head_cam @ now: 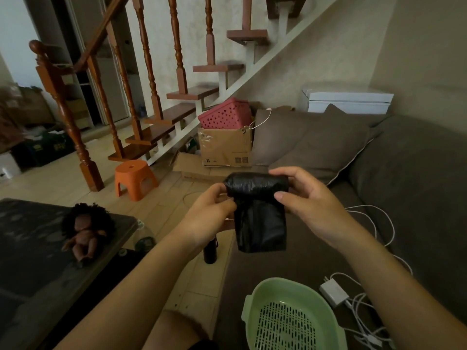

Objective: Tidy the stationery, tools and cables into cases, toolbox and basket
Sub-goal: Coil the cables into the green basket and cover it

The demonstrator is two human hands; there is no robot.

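so the roll of black bags (pixel 257 188) is up over the sofa (pixel 404 198): right hand (pixel 305 195) fingers (pixel 279 172) curled round its right end, left hand (pixel 212 210) pinching the left. A green basket (pixel 285 282) sits nearer.

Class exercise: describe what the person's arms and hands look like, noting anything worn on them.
The left forearm and right forearm are bare to the frame's edge; no sleeves show. The left hand and right hand are ungloved. No watch, bracelet or ring shows on the wrists or visible fingers.
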